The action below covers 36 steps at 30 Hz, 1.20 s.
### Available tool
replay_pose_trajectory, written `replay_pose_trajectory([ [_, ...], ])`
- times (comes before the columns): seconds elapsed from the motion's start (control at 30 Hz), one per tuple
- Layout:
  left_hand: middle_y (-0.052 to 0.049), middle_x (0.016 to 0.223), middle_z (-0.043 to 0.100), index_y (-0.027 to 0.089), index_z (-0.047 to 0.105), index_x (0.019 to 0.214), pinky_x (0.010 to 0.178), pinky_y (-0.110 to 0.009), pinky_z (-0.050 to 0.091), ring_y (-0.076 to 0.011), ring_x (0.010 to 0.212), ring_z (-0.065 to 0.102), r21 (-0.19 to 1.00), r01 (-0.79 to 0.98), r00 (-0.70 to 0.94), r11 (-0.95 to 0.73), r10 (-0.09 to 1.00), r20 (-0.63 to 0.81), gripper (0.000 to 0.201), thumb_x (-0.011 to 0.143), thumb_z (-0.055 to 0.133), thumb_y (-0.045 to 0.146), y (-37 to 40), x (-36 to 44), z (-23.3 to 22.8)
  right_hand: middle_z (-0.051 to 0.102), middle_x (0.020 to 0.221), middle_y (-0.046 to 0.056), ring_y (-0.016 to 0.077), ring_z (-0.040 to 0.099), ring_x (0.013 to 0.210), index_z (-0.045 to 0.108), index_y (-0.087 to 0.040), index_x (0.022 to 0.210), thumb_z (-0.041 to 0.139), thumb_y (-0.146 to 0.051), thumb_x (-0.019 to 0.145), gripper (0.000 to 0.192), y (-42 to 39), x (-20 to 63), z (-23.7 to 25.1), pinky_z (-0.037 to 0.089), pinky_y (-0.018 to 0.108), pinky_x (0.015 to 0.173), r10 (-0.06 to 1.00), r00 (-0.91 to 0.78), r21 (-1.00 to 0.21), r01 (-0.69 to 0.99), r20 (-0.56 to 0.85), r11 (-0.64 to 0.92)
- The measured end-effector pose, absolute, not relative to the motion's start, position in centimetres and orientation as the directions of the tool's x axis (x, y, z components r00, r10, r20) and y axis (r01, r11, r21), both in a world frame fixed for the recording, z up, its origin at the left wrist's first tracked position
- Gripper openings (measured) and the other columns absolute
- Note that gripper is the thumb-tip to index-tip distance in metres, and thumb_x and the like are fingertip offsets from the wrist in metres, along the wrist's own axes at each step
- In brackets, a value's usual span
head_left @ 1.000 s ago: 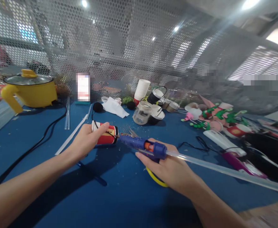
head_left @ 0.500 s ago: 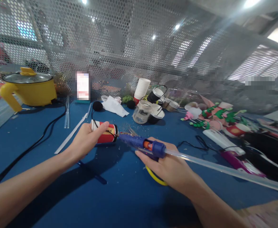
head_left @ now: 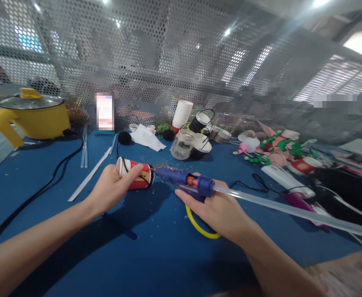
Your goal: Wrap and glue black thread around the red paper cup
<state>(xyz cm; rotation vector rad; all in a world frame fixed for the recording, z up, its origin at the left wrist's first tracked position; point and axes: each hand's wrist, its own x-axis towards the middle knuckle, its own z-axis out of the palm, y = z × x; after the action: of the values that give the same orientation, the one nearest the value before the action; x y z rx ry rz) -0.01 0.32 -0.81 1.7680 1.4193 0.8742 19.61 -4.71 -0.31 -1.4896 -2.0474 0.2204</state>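
My left hand (head_left: pixel 117 181) is closed round a red and white paper cup (head_left: pixel 137 181) lying on its side, its thumb along the top. Black cord winds over the cup, with a black band at its right end. In my right hand (head_left: pixel 215 206) is a blue hot glue gun (head_left: pixel 175 176), its nozzle pointing left at the banded end of the cup. Whether the tip touches the cup, I cannot tell. A long clear glue stick (head_left: pixel 270 206) sticks out of the gun's back. Below my right hand, the yellow handle (head_left: pixel 198 227) of some tool curves on the table.
A yellow electric pot (head_left: pixel 41 119) stands at left, its black cable crossing the blue table. A lit phone (head_left: pixel 104 111), clear jar (head_left: pixel 182 146) and stacked white cups (head_left: pixel 182 113) line the back. Paper flowers (head_left: pixel 280 150) and a white device (head_left: pixel 287 180) lie at right.
The view has shifted slightly, moving the background a little left. Both hands keep their grips, and the glue gun's nozzle stays by the cup's right end.
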Motion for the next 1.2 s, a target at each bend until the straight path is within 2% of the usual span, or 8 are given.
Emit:
replay_pose_trajectory([
  [0.17, 0.008, 0.035, 0.019, 0.020, 0.027, 0.045, 0.031, -0.021, 0.012, -0.0045, 0.030, 0.017, 0.864, 0.482, 0.176, -0.147, 0.982, 0.069, 0.040, 0.074, 0.045, 0.040, 0.43, -0.17, -0.86, 0.066, 0.076, 0.006, 0.0224, 0.063, 0.073, 0.061, -0.021, 0.073, 0.050, -0.033, 0.074, 0.016, -4.89, 19.42, -0.45, 0.050, 0.033, 0.063, 0.907, -0.166, -0.485, 0.800, 0.387, 0.354],
  [0.3, 0.008, 0.035, 0.019, 0.020, 0.029, 0.043, 0.031, -0.022, 0.011, -0.0046, 0.030, 0.017, 0.859, 0.489, 0.181, -0.153, 0.981, 0.072, 0.040, 0.074, 0.046, 0.039, 0.30, -0.03, -0.70, 0.066, 0.074, 0.006, 0.0215, 0.063, 0.068, 0.061, -0.021, 0.072, 0.049, -0.034, 0.074, 0.017, -4.90, 19.48, -0.32, 0.050, 0.032, 0.059, 0.918, -0.154, -0.496, 0.802, 0.366, 0.333],
  [0.53, 0.007, 0.034, 0.018, 0.020, 0.020, 0.040, 0.032, -0.023, 0.008, -0.0042, 0.032, 0.014, 0.845, 0.487, 0.199, -0.221, 0.970, 0.139, 0.046, 0.072, 0.048, 0.038, 0.26, -0.07, -1.02, 0.066, 0.074, 0.006, 0.0225, 0.063, 0.073, 0.060, -0.021, 0.071, 0.049, -0.028, 0.075, 0.014, -4.66, 19.57, 0.12, 0.050, 0.034, 0.067, 0.894, -0.228, -0.466, 0.788, 0.386, 0.402],
  [0.7, 0.007, 0.035, 0.019, 0.020, 0.023, 0.040, 0.032, -0.022, 0.008, -0.0042, 0.033, 0.015, 0.843, 0.487, 0.201, -0.229, 0.969, 0.147, 0.045, 0.072, 0.048, 0.039, 0.47, -0.21, -1.42, 0.066, 0.077, 0.005, 0.0213, 0.062, 0.076, 0.060, -0.020, 0.076, 0.049, -0.029, 0.076, 0.015, -4.68, 19.63, -0.31, 0.049, 0.033, 0.071, 0.896, -0.223, -0.468, 0.789, 0.383, 0.397],
  [0.8, 0.007, 0.036, 0.019, 0.020, 0.025, 0.040, 0.033, -0.022, 0.008, -0.0044, 0.034, 0.015, 0.849, 0.481, 0.190, -0.219, 0.971, 0.143, 0.044, 0.071, 0.048, 0.040, 0.50, -0.17, -1.40, 0.066, 0.080, 0.006, 0.0224, 0.061, 0.081, 0.061, -0.020, 0.076, 0.048, -0.028, 0.076, 0.015, -4.65, 19.63, -0.25, 0.048, 0.034, 0.074, 0.884, -0.261, -0.420, 0.803, 0.389, 0.422],
  [0.87, 0.007, 0.035, 0.019, 0.020, 0.024, 0.040, 0.033, -0.022, 0.008, -0.0044, 0.033, 0.016, 0.856, 0.472, 0.183, -0.212, 0.973, 0.140, 0.044, 0.070, 0.049, 0.039, 0.47, -0.13, -1.32, 0.066, 0.079, 0.006, 0.0221, 0.062, 0.078, 0.061, -0.020, 0.075, 0.048, -0.028, 0.076, 0.016, -4.67, 19.61, -0.14, 0.049, 0.034, 0.071, 0.882, -0.265, -0.402, 0.813, 0.390, 0.421],
  [1.07, 0.007, 0.032, 0.020, 0.020, 0.022, 0.039, 0.032, -0.022, 0.010, -0.0048, 0.032, 0.017, 0.858, 0.474, 0.181, -0.198, 0.976, 0.125, 0.046, 0.071, 0.048, 0.040, 0.34, -0.07, -1.09, 0.065, 0.070, 0.004, 0.0198, 0.062, 0.065, 0.061, -0.021, 0.072, 0.049, -0.030, 0.075, 0.015, -4.87, 19.56, -0.23, 0.049, 0.030, 0.060, 0.893, -0.205, -0.464, 0.795, 0.401, 0.391],
  [1.2, 0.007, 0.030, 0.019, 0.020, 0.020, 0.039, 0.032, -0.022, 0.010, -0.0047, 0.031, 0.017, 0.850, 0.489, 0.186, -0.197, 0.975, 0.119, 0.047, 0.073, 0.047, 0.039, 0.34, -0.05, -1.04, 0.065, 0.070, 0.004, 0.0200, 0.062, 0.065, 0.062, -0.022, 0.072, 0.050, -0.030, 0.074, 0.014, -4.90, 19.53, -0.24, 0.049, 0.030, 0.058, 0.899, -0.193, -0.468, 0.800, 0.392, 0.376],
])
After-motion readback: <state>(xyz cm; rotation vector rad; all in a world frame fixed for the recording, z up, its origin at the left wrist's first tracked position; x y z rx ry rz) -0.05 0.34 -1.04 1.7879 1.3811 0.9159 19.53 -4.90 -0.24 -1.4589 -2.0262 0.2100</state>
